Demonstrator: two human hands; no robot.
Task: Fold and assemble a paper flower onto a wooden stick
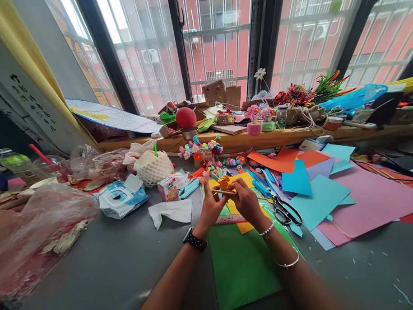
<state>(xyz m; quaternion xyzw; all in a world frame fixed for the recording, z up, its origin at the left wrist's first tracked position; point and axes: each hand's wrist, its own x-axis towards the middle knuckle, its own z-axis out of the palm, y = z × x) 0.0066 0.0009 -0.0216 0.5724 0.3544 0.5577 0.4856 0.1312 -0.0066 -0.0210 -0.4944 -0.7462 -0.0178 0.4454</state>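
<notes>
Evidently, the left hand (pixel 209 207) and right hand (pixel 248 202) are sharing a thin stick (pixel 224 192).
The left is holding one end with thumb and fingers, the right is pinching the other, and an orange piece (pixel 224 182) is showing between them, just above the stick; a green sheet (pixel 238 269) is lying below, scissors (pixel 278 204) resting to the right.

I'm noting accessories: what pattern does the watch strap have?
The watch strap is black with small white dots, visible in the head view.
</notes>
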